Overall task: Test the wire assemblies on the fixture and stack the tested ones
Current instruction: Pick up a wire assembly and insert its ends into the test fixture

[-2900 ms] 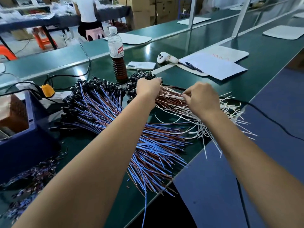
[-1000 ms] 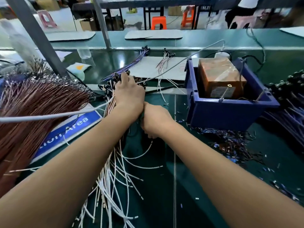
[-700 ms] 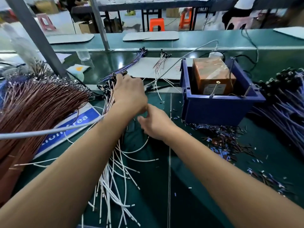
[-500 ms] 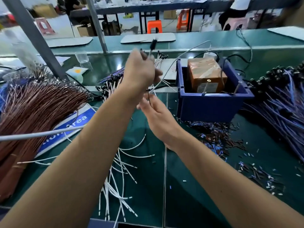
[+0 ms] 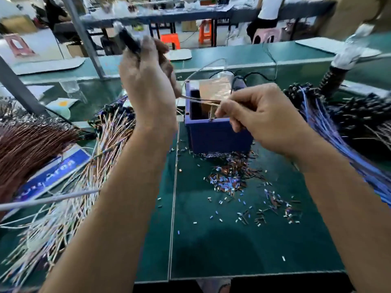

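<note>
My left hand [image 5: 148,85] is raised above the table and grips the black connector end [image 5: 129,42] of one wire assembly. Its thin wires [image 5: 201,100] stretch to the right to my right hand [image 5: 262,117], which pinches their free ends at the front rim of the blue fixture box [image 5: 218,136]. A brown block [image 5: 215,89] sits inside the box. A loose pile of white and brown wire assemblies [image 5: 93,166] lies under my left forearm. The frame is blurred by motion.
A thick brown wire bundle [image 5: 27,144] lies at the far left over a blue sign [image 5: 48,176]. Blue wire assemblies with black connectors [image 5: 338,123] are heaped at the right. Small cut wire scraps [image 5: 232,178] litter the green mat. A grey cable [image 5: 42,200] crosses the left.
My left hand lifted one assembly from the white pile and rose higher. My right hand slid along its wires to the right and now pinches their ends at the blue box.
</note>
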Motion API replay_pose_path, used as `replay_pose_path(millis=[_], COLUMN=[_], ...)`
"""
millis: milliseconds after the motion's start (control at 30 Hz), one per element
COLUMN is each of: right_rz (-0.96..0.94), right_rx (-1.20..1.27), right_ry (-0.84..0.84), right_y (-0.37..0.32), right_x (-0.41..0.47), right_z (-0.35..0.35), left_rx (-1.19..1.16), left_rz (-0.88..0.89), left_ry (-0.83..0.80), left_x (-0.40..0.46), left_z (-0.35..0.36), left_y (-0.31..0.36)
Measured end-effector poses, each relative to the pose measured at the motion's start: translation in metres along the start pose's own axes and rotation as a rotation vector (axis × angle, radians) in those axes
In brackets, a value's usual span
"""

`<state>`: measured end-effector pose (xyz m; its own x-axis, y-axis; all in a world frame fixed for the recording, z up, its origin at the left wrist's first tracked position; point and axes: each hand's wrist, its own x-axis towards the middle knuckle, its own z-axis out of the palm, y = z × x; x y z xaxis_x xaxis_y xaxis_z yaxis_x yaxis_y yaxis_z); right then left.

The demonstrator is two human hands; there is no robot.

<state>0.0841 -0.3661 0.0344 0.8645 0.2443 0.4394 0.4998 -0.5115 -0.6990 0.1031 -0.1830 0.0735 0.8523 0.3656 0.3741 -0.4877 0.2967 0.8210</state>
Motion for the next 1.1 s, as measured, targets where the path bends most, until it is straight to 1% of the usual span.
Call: replay_pose_path(millis=[67,100,200,233,267,333,433,600,800,900,1100], right_rz=[-0.020,-0.038,-0.097,-0.112,-0.126,-0.150,-0.151,-0.110,-0.104,-0.091,-0.009], right_rx=[-0.143,-0.206,-0.340,-0.378,-0.423,-0.506,-0.529,-0.470,-0.402,-0.318,-0.203], right_ry=[0.008,0.020,0.045,0.044,0.041,0.032,0.023,0.005,0.045,0.061,0.177], right_y=[0.013,0.018,0.029,0.032,0.036,0.046,0.063,0.089,0.096,0.100,0.104], right_x=[-0.008,-0.011,-0.017,-0.019,-0.020,-0.024,-0.034,-0.045,-0.047,-0.048,-0.049], right_z=[-0.013,-0.017,-0.015,-0.012,-0.008,0.002,0.017,0.036,0.042,0.042,0.034], left_rx=[0.100,0.188,0.607,0.707,0.767,0.844,0.942,1.025,1.026,1.027,1.027], left_rz=[0.123,0.208,0.497,0.571,0.602,0.578,0.479,0.346,0.329,0.326,0.320], left_ry=[-0.030,-0.065,-0.252,-0.323,-0.394,-0.527,-0.664,-0.768,-0.737,-0.729,-0.750], left_x=[-0.023,-0.033,-0.055,-0.059,-0.063,-0.069,-0.072,-0.068,-0.065,-0.064,-0.063], left_z=[-0.002,-0.004,-0.015,-0.018,-0.020,-0.023,-0.033,-0.047,-0.054,-0.055,-0.057], left_y=[-0.028,-0.042,-0.079,-0.088,-0.095,-0.108,-0.123,-0.136,-0.145,-0.147,-0.146])
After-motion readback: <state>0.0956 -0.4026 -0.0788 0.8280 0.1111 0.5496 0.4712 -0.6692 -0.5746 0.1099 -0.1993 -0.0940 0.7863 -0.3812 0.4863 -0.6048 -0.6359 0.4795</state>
